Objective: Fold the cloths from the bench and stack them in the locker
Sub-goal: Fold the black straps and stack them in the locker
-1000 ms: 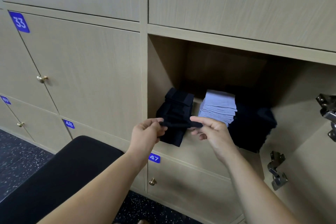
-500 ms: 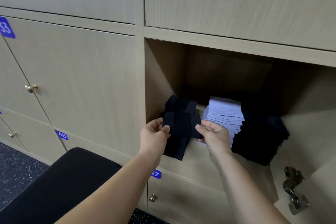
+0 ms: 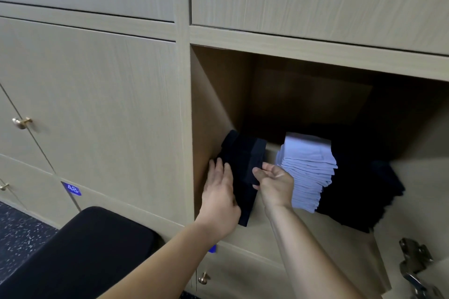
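Flat left hand (image 3: 220, 193) presses dark cloth stack (image 3: 244, 162) in locker (image 3: 213, 94); right hand (image 3: 275, 185) pinches it, pale stack (image 3: 309, 172) just beside.

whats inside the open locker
Three piles: a dark stack at left, a pale blue stack in the middle, a dark pile at right. Anything behind them is covered or lost in shadow.

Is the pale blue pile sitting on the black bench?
No, the pale blue pile sits inside the open locker, not on the bench.
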